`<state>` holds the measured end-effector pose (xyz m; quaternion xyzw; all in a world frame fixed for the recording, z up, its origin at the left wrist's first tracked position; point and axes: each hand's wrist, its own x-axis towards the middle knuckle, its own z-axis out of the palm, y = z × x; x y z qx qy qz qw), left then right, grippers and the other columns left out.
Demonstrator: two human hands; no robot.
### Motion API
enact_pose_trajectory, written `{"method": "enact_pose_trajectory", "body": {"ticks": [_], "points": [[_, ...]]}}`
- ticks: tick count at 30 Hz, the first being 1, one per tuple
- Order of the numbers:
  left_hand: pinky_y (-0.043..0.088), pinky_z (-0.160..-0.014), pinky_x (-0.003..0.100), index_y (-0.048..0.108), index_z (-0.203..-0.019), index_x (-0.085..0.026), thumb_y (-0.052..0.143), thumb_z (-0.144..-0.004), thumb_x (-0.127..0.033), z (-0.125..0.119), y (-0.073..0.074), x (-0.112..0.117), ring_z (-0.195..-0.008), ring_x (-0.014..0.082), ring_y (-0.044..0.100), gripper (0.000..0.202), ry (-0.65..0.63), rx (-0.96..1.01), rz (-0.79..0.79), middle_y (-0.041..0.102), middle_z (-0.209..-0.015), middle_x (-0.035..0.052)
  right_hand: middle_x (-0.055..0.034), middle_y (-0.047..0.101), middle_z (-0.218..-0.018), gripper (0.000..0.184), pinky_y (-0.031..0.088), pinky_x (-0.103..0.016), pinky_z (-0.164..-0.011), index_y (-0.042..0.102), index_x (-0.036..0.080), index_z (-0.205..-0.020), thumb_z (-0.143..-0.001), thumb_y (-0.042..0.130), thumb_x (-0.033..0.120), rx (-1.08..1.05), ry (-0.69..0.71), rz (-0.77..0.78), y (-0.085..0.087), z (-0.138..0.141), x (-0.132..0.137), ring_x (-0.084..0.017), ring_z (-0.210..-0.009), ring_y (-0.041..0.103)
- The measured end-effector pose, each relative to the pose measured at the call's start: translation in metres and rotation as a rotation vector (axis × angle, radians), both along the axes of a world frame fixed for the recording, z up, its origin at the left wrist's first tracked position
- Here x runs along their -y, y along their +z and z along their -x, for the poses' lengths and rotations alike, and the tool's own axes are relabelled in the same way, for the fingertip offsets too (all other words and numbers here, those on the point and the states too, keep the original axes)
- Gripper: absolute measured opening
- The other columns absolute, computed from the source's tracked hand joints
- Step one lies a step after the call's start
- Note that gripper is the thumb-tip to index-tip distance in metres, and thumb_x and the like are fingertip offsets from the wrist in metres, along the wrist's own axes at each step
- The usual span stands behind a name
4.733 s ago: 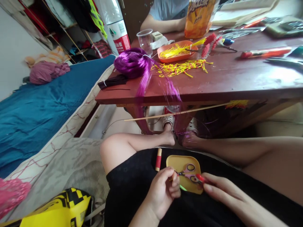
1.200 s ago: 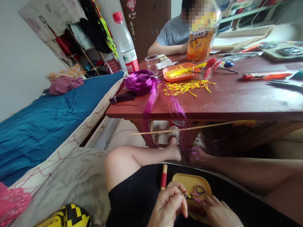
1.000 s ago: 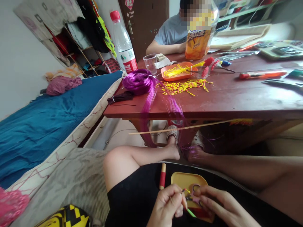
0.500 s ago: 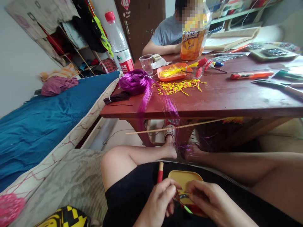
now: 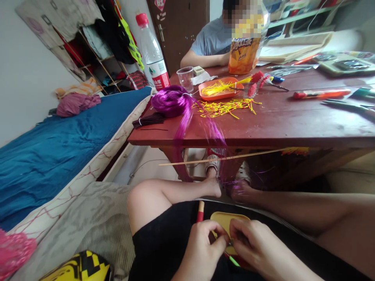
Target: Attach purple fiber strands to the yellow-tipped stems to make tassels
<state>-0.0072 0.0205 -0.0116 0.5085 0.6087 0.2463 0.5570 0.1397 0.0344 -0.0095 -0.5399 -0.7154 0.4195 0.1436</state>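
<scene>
Low over my lap, my left hand (image 5: pixel 206 244) is closed in a pinch, thumb against forefinger. My right hand (image 5: pixel 252 240) pinches close beside it, the fingertips of both hands nearly meeting. What lies between them is small and mostly hidden. A thin piece with a bright green end (image 5: pixel 233 260) pokes out below the fingers; I cannot tell which hand holds it. Under both hands rests a shallow yellow tray (image 5: pixel 227 219), partly covered by them. Just beyond my left hand a red stick with a wooden end (image 5: pixel 200 212) shows on the black cloth.
A red-brown table (image 5: pixel 278 125) stands ahead, bearing a purple fibre bundle (image 5: pixel 170 100), yellow stems (image 5: pixel 228 107), an orange dish (image 5: pixel 205 95) and bottles. A thin stick (image 5: pixel 205 160) crosses below its edge. Across it sits a person (image 5: pixel 205 47). A blue-covered bed (image 5: pixel 73 144) is left.
My left hand has moved right and its fingers have drawn together near my right fingertips, covering more of the small piece. The view has shifted slightly left.
</scene>
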Motion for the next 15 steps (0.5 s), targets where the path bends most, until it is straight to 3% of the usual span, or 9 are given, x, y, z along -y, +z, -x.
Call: {"method": "enact_pose_trajectory", "body": {"ticks": [5, 8, 11, 15], "points": [[0.027, -0.048, 0.021, 0.061, -0.066, -0.015, 0.059, -0.07, -0.025, 0.0057, -0.0061, -0.0004, -0.047, 0.009, 0.034, 0.011, 0.147, 0.139, 0.074, 0.043, -0.051, -0.0047, 0.0017, 0.054, -0.06, 0.011, 0.031, -0.022, -0.052, 0.049, 0.02, -0.065, -0.074, 0.044, 0.017, -0.044, 0.008, -0.1, 0.0025, 0.0017, -0.0034, -0.014, -0.054, 0.047], [0.028, -0.048, 0.021, 0.062, -0.065, -0.014, 0.059, -0.072, -0.025, 0.0064, -0.0056, -0.0005, -0.05, 0.0101, 0.037, 0.013, 0.137, 0.081, 0.004, 0.046, -0.052, -0.0026, 0.0049, 0.045, -0.054, 0.008, 0.028, -0.021, -0.048, 0.048, 0.02, -0.067, -0.075, 0.045, 0.022, -0.179, -0.064, 0.089, 0.0004, 0.0023, -0.0027, -0.012, -0.05, 0.041], [0.03, -0.049, 0.022, 0.063, -0.063, -0.013, 0.06, -0.072, -0.025, 0.0044, -0.0043, 0.0, -0.052, 0.0117, 0.041, 0.015, 0.114, 0.026, -0.059, 0.05, -0.054, -0.0001, 0.007, 0.037, -0.054, 0.018, 0.027, -0.02, -0.046, 0.044, 0.019, -0.066, -0.08, 0.042, 0.03, -0.382, -0.125, 0.322, -0.003, 0.0036, -0.0009, -0.01, -0.048, 0.036], [0.031, -0.05, 0.021, 0.063, -0.063, -0.013, 0.061, -0.071, -0.026, 0.004, -0.0051, 0.0001, -0.052, 0.0117, 0.041, 0.015, 0.14, 0.05, -0.055, 0.052, -0.054, 0.0004, 0.0078, 0.034, -0.056, 0.018, 0.025, -0.02, -0.045, 0.043, 0.019, -0.068, -0.08, 0.042, 0.032, -0.48, -0.168, 0.387, -0.005, 0.0047, 0.0002, -0.009, -0.048, 0.03]]}}
